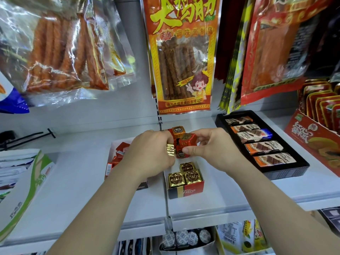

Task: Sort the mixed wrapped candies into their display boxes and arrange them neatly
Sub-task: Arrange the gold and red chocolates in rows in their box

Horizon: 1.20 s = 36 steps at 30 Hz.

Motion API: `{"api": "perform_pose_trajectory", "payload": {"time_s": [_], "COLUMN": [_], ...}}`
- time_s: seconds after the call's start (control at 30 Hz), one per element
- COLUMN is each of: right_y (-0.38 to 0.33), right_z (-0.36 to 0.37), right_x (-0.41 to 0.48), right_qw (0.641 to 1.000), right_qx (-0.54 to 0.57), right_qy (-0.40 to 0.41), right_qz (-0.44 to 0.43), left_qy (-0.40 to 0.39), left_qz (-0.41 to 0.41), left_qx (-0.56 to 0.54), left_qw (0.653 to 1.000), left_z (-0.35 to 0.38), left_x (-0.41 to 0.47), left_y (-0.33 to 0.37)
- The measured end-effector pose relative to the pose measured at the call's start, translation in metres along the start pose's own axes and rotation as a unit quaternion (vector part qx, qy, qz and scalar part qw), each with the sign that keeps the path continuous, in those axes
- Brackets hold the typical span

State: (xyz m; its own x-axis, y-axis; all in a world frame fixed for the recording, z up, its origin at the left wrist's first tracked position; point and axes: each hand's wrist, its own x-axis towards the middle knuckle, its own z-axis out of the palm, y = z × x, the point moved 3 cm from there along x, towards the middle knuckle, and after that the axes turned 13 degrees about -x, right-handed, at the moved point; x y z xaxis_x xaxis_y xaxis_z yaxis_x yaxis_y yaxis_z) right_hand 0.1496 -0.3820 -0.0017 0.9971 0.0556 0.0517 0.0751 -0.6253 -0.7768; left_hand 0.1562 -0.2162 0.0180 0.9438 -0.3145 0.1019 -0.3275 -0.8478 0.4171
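Since the shelf (220,199) carries two open boxes by its middle seam, the step in hand looks like splitting a mixed handful between them. A black tray (287,172) of bars fills the shelf's right end and plays no part. Left of the seam, largely hidden behind the left wrist, stands the red box (117,144), with red pieces lying askew in it. Just right of the seam, nearer the front edge, stands the gold box (185,189). Three gold candies (176,179) sit face-up at its front, and the rest of it is hidden under the hands.

Above the back of the gold box, both hands close on one pile. The left hand (149,153) curls its fingers round a gold candy (170,150) and that side of the pile. The right hand (215,148) pinches the red candies (185,142) between thumb and fingers from the other side. One orange-topped piece (178,130) rides on top.

To do this well, I judge the pile should be lowered before it is parted, since foil cubes slide and the top piece could tumble behind the box. The right hand can carry the reds across the seam to the red box. The left can set its gold cube, seal up, square against the three in place.
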Motion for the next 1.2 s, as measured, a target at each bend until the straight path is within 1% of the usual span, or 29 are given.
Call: {"api": "perform_pose_trajectory", "payload": {"time_s": [0.2,0.33,0.43,0.5,0.7,0.77,0.83,0.9,0.97,1.0,1.1,1.2], "right_y": [0.001,0.0,-0.002,-0.002,-0.001,-0.002,-0.002,-0.001,-0.001,-0.001,-0.003,-0.006], "right_z": [0.001,0.002,0.001,0.0,0.0,0.0,0.0,-0.001,-0.002,-0.002,-0.003,-0.005], "right_x": [-0.001,0.001,0.0,0.0,0.002,0.002,0.002,0.001,0.001,0.001,0.0,-0.001], "right_qw": [0.998,0.999,0.999,0.998,1.0,1.0,1.0,1.0,1.0,1.0,1.0,0.999], "right_qx": [0.056,0.048,0.052,0.055,0.02,0.006,0.003,0.007,0.006,0.005,-0.009,-0.046], "right_qy": [0.019,0.01,-0.002,-0.005,0.003,0.004,0.005,0.005,0.003,0.002,0.001,0.002], "right_qz": [0.018,0.016,0.014,0.017,0.022,0.021,0.02,0.023,0.026,0.027,0.027,0.024], "left_qy": [-0.126,-0.165,-0.162,-0.159,-0.188,-0.183,-0.165,-0.124,-0.076,-0.066,-0.099,-0.123], "left_qz": [0.001,-0.01,-0.02,-0.022,-0.017,-0.014,-0.021,-0.028,-0.025,-0.023,-0.031,-0.045], "left_qx": [-0.025,-0.059,-0.109,-0.092,-0.011,-0.012,-0.038,-0.061,-0.061,-0.059,-0.06,-0.112], "left_qw": [0.992,0.984,0.981,0.983,0.982,0.983,0.985,0.99,0.995,0.996,0.993,0.985], "left_z": [0.014,0.018,0.017,0.016,0.02,0.019,0.018,0.016,0.014,0.013,0.015,0.014], "left_x": [0.001,0.006,0.006,0.006,0.007,0.007,0.006,0.005,0.005,0.005,0.004,0.003], "left_y": [-0.006,-0.011,-0.015,-0.017,-0.011,-0.009,-0.01,-0.012,-0.013,-0.013,-0.011,-0.014]}}
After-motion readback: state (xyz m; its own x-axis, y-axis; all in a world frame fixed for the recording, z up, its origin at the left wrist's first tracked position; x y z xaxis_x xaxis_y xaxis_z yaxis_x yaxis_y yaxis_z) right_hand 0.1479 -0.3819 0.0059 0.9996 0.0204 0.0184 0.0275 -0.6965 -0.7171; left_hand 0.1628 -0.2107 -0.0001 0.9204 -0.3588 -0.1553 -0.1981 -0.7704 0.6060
